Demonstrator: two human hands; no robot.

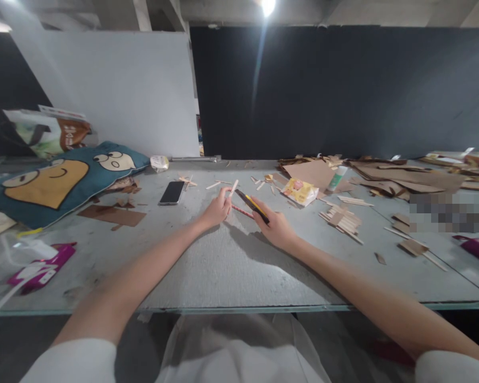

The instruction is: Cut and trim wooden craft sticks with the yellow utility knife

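Note:
Pinched in the fingers of my left hand (218,207) is a pale wooden craft stick (233,188), pointing up and slightly right. My right hand (277,229) grips a black and yellow utility knife (252,205), its front end aimed at the stick. Between the stick and the knife tip there seems to be a small gap; whether a blade is out is too small to tell. A thin red patterned rod (242,211) runs below the knife between both hands; I cannot tell which hand, if either, holds it. Short cut stick pieces (259,183) lie beyond my hands.
A phone (172,193) lies left of my hands, near a blue cartoon pillow (75,178). To the right are a yellow packet (300,191), a glue tube (337,179), a bundle of sticks (340,219) and cardboard sheets (407,178). A purple power strip (43,270) sits at left.

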